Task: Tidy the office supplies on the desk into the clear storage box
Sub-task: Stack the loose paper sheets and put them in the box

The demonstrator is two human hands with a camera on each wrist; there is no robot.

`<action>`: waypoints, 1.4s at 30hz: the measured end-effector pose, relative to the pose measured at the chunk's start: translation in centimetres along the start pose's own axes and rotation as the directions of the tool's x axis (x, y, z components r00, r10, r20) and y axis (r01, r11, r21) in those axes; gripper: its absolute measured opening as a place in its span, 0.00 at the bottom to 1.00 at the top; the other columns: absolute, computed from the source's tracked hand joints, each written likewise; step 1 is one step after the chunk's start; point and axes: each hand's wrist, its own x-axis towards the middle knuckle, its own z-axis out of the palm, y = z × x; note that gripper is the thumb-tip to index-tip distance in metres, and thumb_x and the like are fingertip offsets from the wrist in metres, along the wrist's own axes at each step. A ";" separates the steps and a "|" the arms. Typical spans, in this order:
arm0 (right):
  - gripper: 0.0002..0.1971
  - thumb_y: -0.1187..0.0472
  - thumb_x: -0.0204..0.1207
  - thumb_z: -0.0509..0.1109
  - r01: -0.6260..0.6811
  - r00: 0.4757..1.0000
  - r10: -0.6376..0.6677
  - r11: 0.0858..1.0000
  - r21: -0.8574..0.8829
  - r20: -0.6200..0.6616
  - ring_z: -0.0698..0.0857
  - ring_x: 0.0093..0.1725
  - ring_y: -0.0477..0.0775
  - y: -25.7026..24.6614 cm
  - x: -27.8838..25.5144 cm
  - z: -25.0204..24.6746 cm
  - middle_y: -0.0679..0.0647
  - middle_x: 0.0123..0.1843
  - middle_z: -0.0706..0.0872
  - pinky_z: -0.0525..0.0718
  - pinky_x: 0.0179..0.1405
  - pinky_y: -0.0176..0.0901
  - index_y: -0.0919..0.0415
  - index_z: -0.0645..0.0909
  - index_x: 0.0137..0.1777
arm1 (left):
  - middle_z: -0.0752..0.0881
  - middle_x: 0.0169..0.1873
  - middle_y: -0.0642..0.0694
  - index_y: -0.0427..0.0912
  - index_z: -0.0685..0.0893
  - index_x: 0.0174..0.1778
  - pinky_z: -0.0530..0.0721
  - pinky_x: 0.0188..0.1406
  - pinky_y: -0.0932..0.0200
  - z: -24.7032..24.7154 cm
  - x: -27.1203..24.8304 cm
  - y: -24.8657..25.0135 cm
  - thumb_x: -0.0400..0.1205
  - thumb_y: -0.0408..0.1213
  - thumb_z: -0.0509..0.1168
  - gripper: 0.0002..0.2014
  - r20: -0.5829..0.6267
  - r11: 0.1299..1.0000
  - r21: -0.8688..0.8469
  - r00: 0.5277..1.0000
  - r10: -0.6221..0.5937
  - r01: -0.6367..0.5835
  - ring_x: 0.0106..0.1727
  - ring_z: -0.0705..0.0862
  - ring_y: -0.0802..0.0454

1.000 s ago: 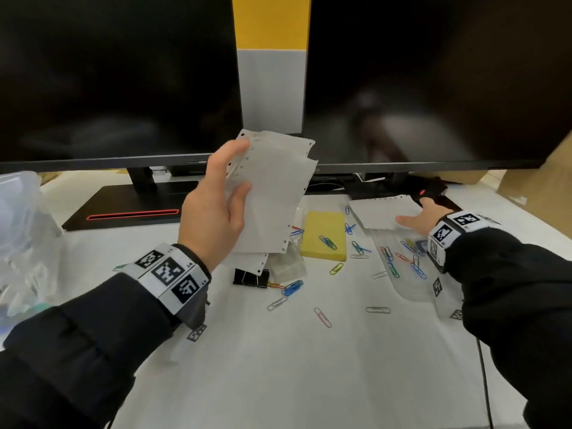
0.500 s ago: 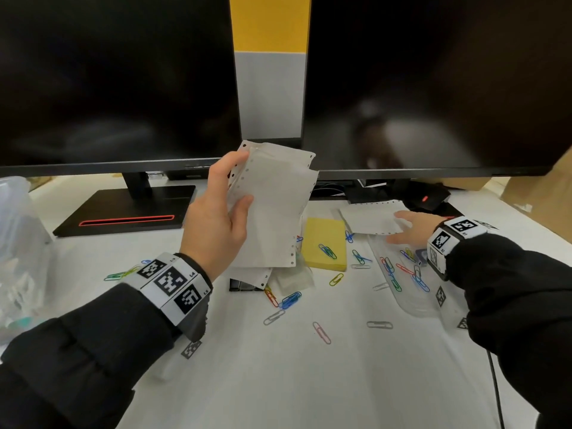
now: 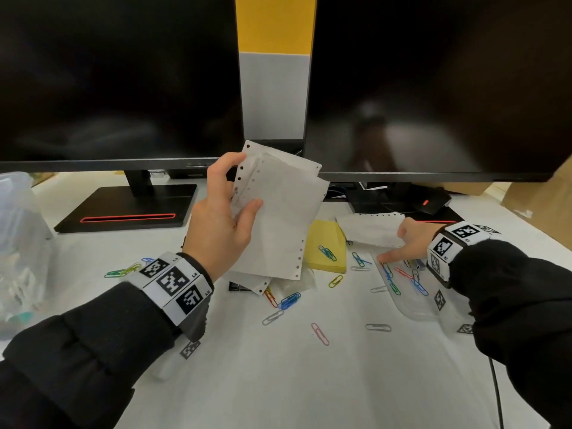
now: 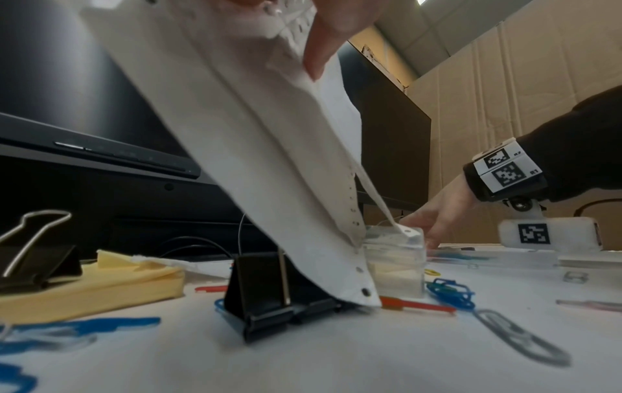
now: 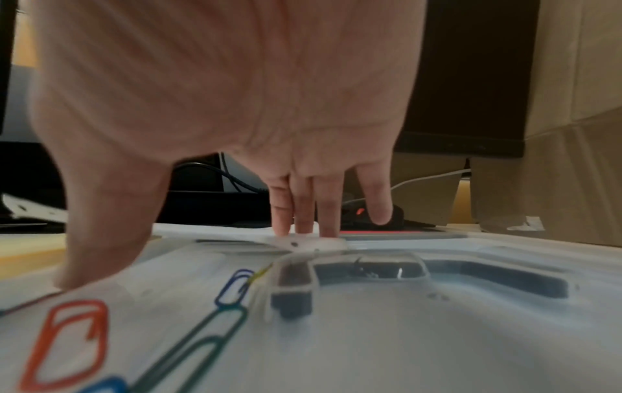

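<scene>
The step in hand is gathering the loose paper. The left hand [image 3: 219, 224] pinches a stack of perforated sheets [image 3: 278, 218] above the counter [image 3: 278, 382], thumb in front. The right hand [image 3: 408, 243] presses spread fingers [image 5: 304, 212] on another sheet [image 3: 371, 229] lying partly on a clear lid [image 3: 411, 305]. Next it must slide and lift this sheet (thin, flat) to join the stack. The clear storage box [image 3: 21, 243] stands at far left. Compared with one second before, the right hand has pulled nearer.
</scene>
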 end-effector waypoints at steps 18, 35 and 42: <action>0.15 0.58 0.84 0.55 0.366 0.927 -0.165 0.598 0.713 -0.337 0.82 0.51 0.52 -2.0 -6.7 -2.5 0.52 0.58 0.84 0.79 0.55 0.46 0.56 0.74 0.68 | 0.86 0.60 0.44 0.39 0.80 0.64 0.83 0.60 0.50 1.6 1.7 3.1 0.82 0.34 0.63 0.15 0.293 0.688 -0.516 0.860 -0.419 0.511 0.59 0.85 0.48; 0.20 0.70 0.75 0.68 0.487 0.831 0.062 0.400 0.777 -0.553 0.81 0.56 0.54 -3.7 -8.3 -1.4 0.52 0.55 0.82 0.77 0.55 0.44 0.63 0.76 0.67 | 0.80 0.51 0.41 0.34 0.79 0.48 0.74 0.39 0.61 2.7 6.3 -1.8 0.83 0.36 0.59 0.08 0.474 0.820 0.511 0.711 -0.519 0.258 0.50 0.76 0.48; 0.20 0.71 0.75 0.68 0.516 0.816 0.080 0.346 0.783 -0.573 0.82 0.55 0.52 -3.7 -7.8 -1.6 0.50 0.55 0.83 0.78 0.46 0.35 0.61 0.76 0.67 | 0.83 0.61 0.39 0.34 0.78 0.66 0.80 0.57 0.54 4.9 6.2 -4.3 0.76 0.47 0.70 0.26 0.444 0.676 0.691 0.587 -0.677 0.257 0.57 0.82 0.42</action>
